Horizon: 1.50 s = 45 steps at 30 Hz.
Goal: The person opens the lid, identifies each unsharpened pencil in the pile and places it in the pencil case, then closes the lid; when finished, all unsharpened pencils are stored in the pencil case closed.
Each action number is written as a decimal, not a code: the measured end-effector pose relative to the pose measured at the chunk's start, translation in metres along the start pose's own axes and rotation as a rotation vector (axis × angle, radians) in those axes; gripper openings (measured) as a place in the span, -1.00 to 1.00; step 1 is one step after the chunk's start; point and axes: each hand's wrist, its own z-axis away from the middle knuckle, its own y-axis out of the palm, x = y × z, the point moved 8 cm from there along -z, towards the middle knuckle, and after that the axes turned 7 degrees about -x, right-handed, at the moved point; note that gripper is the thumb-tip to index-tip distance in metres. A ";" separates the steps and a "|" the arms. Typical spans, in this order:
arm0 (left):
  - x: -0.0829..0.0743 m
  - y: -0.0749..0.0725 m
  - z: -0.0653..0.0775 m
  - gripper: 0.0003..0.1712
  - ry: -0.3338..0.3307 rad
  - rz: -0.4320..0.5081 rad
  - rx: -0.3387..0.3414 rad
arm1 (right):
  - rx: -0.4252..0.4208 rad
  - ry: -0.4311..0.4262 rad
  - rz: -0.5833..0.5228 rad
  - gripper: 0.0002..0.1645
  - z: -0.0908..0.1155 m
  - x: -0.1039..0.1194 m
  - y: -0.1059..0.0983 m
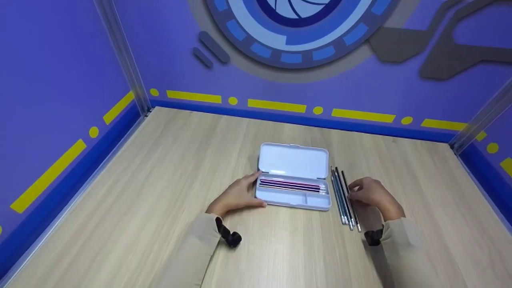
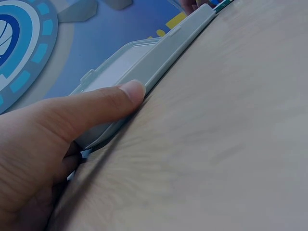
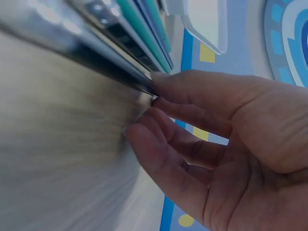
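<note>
A white pencil case (image 1: 280, 197) lies with its lid (image 1: 293, 161) raised at the back. Several purple and dark striped pencils (image 1: 290, 185) lie side by side in its long rear compartment, white erasers to the right. My left hand (image 1: 238, 194) holds the case's left end, thumb (image 2: 131, 91) on the front wall and fingers behind. Right of the case, my right hand (image 1: 374, 196) pinches the outermost black pencil (image 1: 356, 218) between thumb and index finger, while the other fingers hang loosely curled. Several more pencils (image 1: 339, 197), teal and dark, lie just left of it, eraser ends toward me.
The wood-grain table (image 1: 160, 180) stretches around the case on all sides. Blue panels with yellow marks (image 1: 277, 105) rise along the back and both sides, with metal posts (image 1: 132, 60) at the corners. Dark bands (image 1: 230, 234) circle both sleeve cuffs.
</note>
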 end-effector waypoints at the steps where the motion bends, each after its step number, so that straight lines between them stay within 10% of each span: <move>1: 0.000 0.000 0.000 0.22 -0.002 -0.002 0.001 | -0.003 0.001 0.001 -0.48 0.000 0.000 0.000; 45: -0.001 0.000 0.000 0.22 -0.001 -0.011 -0.004 | -0.119 -0.115 -0.022 -0.49 -0.006 0.021 -0.016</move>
